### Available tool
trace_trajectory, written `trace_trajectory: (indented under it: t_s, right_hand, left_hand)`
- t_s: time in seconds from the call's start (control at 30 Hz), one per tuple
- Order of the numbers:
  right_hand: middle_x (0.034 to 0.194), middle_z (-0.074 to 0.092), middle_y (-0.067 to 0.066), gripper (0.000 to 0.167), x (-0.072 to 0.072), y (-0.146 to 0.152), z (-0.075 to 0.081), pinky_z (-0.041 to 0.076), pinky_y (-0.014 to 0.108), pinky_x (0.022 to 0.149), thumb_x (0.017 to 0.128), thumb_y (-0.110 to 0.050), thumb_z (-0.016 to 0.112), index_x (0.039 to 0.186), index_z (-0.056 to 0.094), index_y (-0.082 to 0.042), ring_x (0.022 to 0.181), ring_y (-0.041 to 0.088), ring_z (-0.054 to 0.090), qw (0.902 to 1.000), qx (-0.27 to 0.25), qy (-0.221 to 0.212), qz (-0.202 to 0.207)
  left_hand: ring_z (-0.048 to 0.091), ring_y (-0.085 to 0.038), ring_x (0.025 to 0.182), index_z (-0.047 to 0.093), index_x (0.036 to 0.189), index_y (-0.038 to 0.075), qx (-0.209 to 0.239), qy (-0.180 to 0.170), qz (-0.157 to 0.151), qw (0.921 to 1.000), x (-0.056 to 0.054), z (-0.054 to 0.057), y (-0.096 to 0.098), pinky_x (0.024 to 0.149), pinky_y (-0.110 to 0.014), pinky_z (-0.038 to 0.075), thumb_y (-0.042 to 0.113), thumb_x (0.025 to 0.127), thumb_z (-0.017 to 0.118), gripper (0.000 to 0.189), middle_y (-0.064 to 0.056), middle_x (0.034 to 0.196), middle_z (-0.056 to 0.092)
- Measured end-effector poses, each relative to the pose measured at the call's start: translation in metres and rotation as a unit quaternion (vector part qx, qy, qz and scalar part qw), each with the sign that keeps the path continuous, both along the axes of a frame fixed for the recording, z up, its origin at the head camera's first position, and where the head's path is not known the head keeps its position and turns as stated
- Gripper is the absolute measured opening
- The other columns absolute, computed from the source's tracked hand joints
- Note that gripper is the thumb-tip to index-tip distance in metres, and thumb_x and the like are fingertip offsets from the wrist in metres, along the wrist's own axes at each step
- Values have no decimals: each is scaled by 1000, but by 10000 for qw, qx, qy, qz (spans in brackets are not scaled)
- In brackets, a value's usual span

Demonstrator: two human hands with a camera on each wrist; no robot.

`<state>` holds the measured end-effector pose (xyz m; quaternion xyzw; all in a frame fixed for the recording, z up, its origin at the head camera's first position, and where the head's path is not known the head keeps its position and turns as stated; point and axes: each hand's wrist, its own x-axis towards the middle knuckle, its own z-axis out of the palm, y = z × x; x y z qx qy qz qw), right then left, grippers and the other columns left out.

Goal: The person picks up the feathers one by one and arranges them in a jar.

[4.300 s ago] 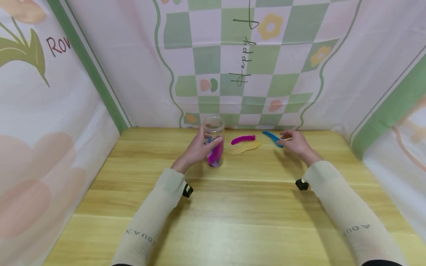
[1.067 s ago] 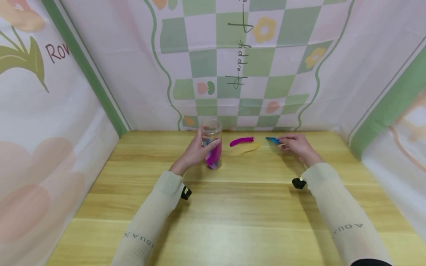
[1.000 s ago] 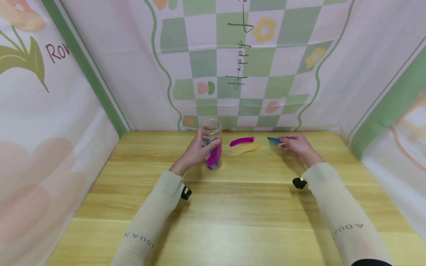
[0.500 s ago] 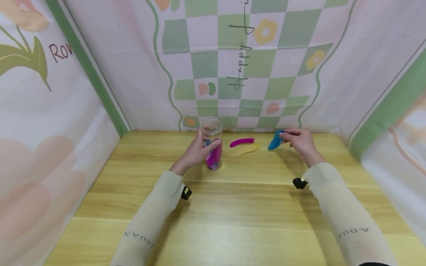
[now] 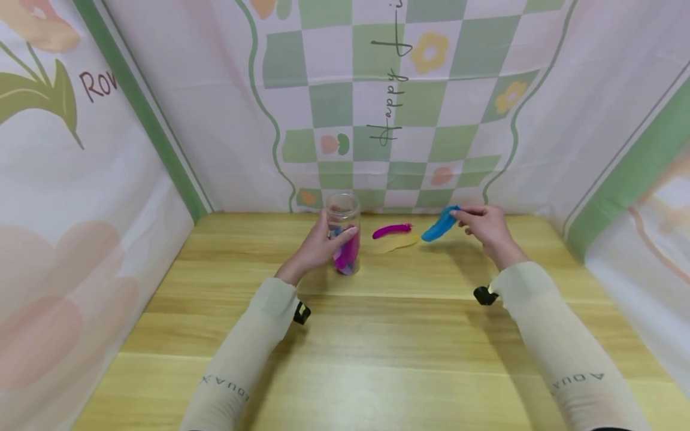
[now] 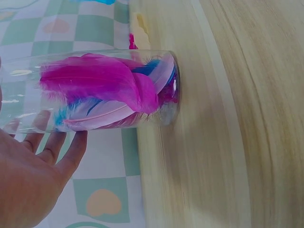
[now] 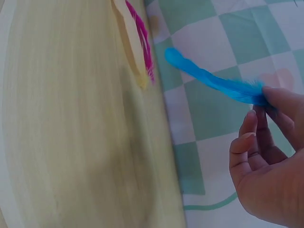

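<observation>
My left hand (image 5: pixel 317 244) is wrapped round a clear glass jar (image 5: pixel 344 208) that stands upright near the back of the table. Magenta, white and blue feathers (image 6: pixel 102 80) fill its lower part, seen through the glass in the left wrist view. My right hand (image 5: pixel 487 230) pinches a blue feather (image 5: pixel 441 225) by one end between thumb and finger; its other end slants down to the left. In the right wrist view the blue feather (image 7: pixel 213 80) hangs against the backdrop. Between the hands, a magenta feather (image 5: pixel 392 230) and a pale yellow feather (image 5: pixel 398 242) lie on the wood.
The light wooden table (image 5: pixel 356 347) ends at a fabric backdrop (image 5: pixel 372 102) with green and white checks. More printed cloth rises along the left and right sides. A small black camera (image 5: pixel 485 296) sits at the right wrist, another (image 5: pixel 302 312) at the left.
The blue feather lay on the table at first; my right hand has lifted it and turned it, its free end now swung left toward the yellow feather. My left hand stays on the jar.
</observation>
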<state>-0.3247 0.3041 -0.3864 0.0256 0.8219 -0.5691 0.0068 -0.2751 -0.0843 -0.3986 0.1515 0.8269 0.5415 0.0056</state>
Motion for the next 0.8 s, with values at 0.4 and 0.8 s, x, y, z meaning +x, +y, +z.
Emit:
trace_trajectory:
  t_s: [0.4,0.8]
  right_hand:
    - [93,67,-14,54,5,-18,17,56,22,74,100,-36,67,135,61,5,88,8,64,9994,103,279,157]
    - [91,70,-9,41,7,-34,33,57,23,69,98,-29,71,120,68,5,78,5,64,9967,-212,622,479]
  left_hand:
    - [49,-33,134,26,153,20,-11,-22,28,10000,0,-1,0,109,-57,43,53,97,65,75,-13,141,50]
    - [49,-33,134,27,152,20,-11,-55,36,10000,0,-1,1,109,-56,43,54,97,65,74,-13,140,50]
